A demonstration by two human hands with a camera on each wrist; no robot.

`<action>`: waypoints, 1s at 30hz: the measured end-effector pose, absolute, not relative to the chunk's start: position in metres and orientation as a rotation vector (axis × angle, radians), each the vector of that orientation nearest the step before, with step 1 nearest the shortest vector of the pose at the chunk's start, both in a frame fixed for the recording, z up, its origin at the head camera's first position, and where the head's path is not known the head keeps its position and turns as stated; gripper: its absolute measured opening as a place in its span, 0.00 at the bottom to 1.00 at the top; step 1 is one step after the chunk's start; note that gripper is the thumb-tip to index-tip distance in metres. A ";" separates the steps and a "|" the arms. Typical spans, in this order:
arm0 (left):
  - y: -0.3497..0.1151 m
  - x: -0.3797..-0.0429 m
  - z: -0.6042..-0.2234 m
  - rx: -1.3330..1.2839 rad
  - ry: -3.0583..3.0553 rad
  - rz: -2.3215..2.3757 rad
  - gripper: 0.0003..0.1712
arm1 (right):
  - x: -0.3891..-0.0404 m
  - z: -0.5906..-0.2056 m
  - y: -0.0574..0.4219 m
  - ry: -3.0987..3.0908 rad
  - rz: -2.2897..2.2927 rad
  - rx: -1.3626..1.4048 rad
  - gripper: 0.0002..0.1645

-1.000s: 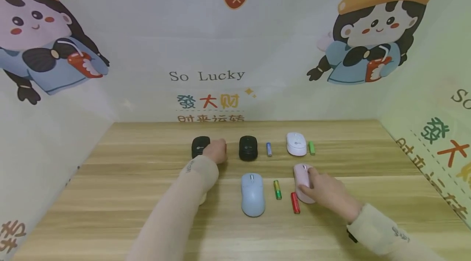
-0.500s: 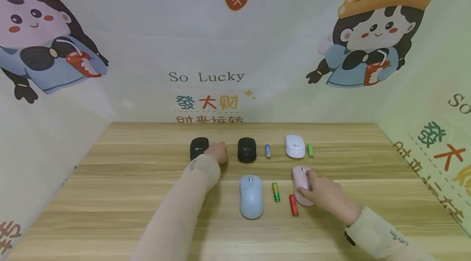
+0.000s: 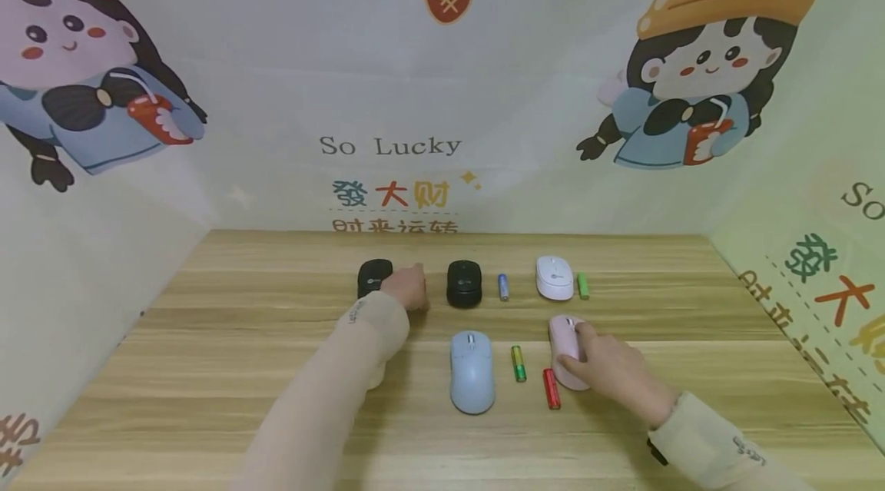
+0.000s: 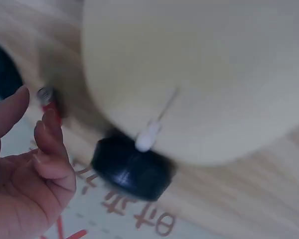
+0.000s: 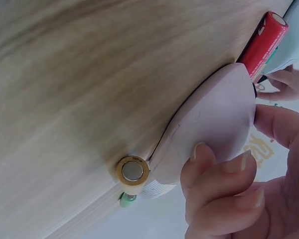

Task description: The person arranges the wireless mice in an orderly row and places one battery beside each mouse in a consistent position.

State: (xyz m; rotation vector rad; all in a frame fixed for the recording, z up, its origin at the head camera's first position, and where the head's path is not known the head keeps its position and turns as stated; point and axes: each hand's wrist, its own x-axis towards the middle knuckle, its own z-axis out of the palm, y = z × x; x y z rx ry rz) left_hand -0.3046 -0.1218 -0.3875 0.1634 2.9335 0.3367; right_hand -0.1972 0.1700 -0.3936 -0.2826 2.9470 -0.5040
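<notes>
My left hand (image 3: 408, 287) is at the back of the table, just right of one black computer mouse (image 3: 374, 276). In the left wrist view its thumb and fingers stand apart, with a red battery (image 4: 49, 102) by the fingertips; another black mouse (image 4: 2, 72) lies beyond the thumb. A pink mouse (image 3: 568, 349) sits at the right, gripped by my right hand (image 3: 611, 364) with the thumb on one side and fingers on the other. Close beside this mouse in the right wrist view is a gold battery (image 5: 132, 172), hidden in the head view. Another red battery (image 3: 551, 389) lies left of it.
A light blue mouse (image 3: 472, 372) lies front centre, with a green-yellow battery (image 3: 518, 363) to its right. Farther back are a blue battery (image 3: 503, 287), a white mouse (image 3: 555, 277) and a green battery (image 3: 584, 286). Printed cloth (image 3: 276, 107) surrounds the wooden table (image 3: 207, 353).
The left hand stays beside the black mouse, one finger reaching out a little more than before. The right hand remains on the pink mouse, with only a slight shift of the view.
</notes>
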 end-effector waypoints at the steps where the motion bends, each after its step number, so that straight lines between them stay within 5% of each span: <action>1: -0.121 -0.304 -0.384 0.192 2.952 0.327 0.18 | -0.197 -0.394 0.170 2.947 -0.504 -0.282 0.38; 6: -0.104 -0.286 -0.361 0.422 3.085 0.278 0.16 | -0.196 -0.393 0.170 2.943 -0.502 -0.280 0.38; 16: -0.027 -0.188 -0.360 1.062 3.040 -0.235 0.18 | -0.197 -0.390 0.169 2.934 -0.482 -0.291 0.39; 30: 0.030 -0.169 -0.390 0.805 2.927 -0.208 0.30 | -0.198 -0.391 0.169 2.951 -0.470 -0.311 0.39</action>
